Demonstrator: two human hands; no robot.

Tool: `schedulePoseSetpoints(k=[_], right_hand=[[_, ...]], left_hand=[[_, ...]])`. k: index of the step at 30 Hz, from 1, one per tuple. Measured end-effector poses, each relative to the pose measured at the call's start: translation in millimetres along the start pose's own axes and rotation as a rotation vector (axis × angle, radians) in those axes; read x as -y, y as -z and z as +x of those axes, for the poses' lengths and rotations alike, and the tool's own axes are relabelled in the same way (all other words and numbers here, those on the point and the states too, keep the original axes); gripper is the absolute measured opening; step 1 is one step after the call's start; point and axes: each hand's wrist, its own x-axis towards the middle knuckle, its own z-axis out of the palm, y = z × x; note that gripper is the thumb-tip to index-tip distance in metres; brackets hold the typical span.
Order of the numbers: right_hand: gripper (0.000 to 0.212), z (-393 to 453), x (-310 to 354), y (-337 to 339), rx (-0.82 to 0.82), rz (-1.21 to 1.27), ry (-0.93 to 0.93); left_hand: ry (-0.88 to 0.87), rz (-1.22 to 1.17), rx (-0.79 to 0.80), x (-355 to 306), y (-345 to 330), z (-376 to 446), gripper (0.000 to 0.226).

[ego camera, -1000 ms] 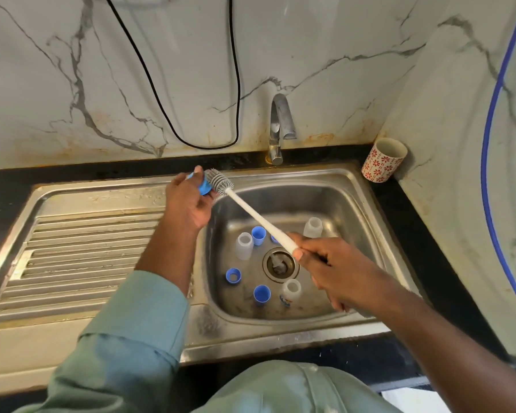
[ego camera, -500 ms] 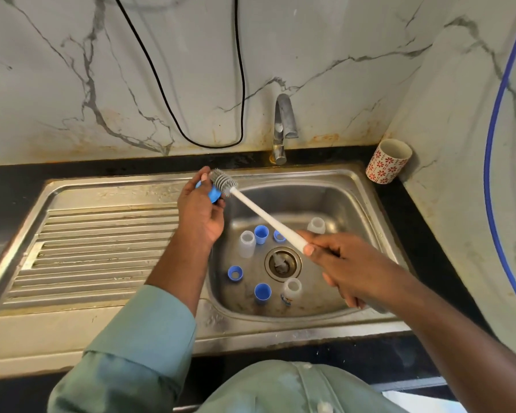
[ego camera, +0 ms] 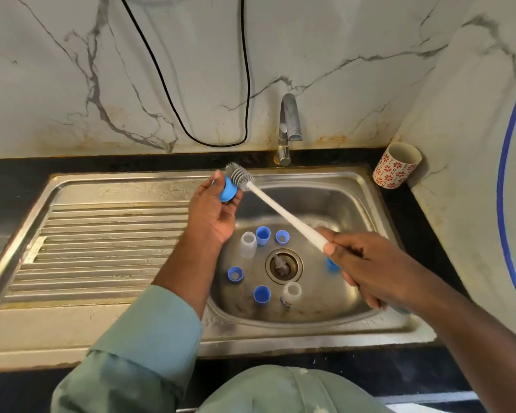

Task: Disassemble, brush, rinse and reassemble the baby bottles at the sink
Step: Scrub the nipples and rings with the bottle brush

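Now turned palm-up, left hand (ego camera: 212,213) pinches one blue cap (ego camera: 228,189); right hand (ego camera: 367,269) grips one brush (ego camera: 280,208).

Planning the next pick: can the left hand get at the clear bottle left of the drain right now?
Probably not yet: the left hand grips a blue cap. The clear bottle stands uncovered just below it, so the path looks free.

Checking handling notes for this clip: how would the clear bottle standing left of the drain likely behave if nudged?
The clear bottle looks like thin, empty plastic, so probably light. It stands upright on the sloping floor of the sink and seems taller than wide, so a nudge might tip it. Once down, its round body would likely roll toward the drain.
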Motion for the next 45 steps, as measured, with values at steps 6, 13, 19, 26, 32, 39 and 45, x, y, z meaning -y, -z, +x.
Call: schedulePoseSetpoints(k=[6, 13, 19, 26, 32, 39, 45], right_hand=[[0.031, 4.2, -1.9, -1.3, -0.031, 0.059, -0.022], [0.034, 0.8, -2.9, -9.8, -0.057, 0.044, -0.021], [0.033, -4.4, -6.4, -19.7, -0.071, 0.086, -0.018], [0.030, -14.8, -8.6, -15.5, -0.064, 0.100, 0.018], [0.034, -18.3, -3.5, -15.2, -0.074, 0.047, 0.047], [0.031, -20.8, -6.2, -11.7, -0.041, 0.071, 0.032], [0.026, -14.3, -7.1, -19.4, -0.075, 0.047, 0.005]], left_hand=[[0.033, 0.103, 0.041, -6.0, -8.9, -3.2, 0.043], [0.085, 0.061, 0.019, 3.0, 2.6, -10.0, 0.030], [0.102, 0.539, 0.156, 6.9, 8.8, -20.9, 0.023], [0.091, 0.486, 0.190, -6.4, 6.5, -20.7, 0.037], [0.011, 0.375, 0.130, -9.6, -1.8, -22.4, 0.043], [0.009, 0.258, 0.057, -13.4, 2.3, -16.2, 0.040], [0.041, 0.153, 0.026, -4.2, 2.8, -22.7, 0.027]])
